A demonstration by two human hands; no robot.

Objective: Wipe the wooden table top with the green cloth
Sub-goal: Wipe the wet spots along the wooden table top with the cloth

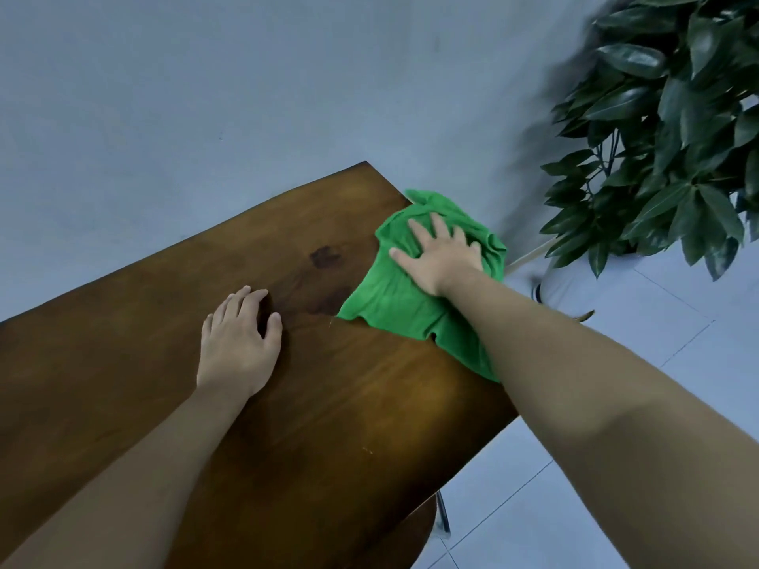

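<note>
Fingers of the right hand lie spread and flat, pressing the green cloth onto the wooden desk without gripping it. This cloth sits at the far right edge of the desk, and part of it hangs over that edge. Beside it, the left hand rests on the bare wood with loose, slightly curled fingers, holding nothing. A dark stain lies just left of the cloth. One risk, in my judgement: a push further right can slide the cloth off the edge, toward the potted plant.
</note>
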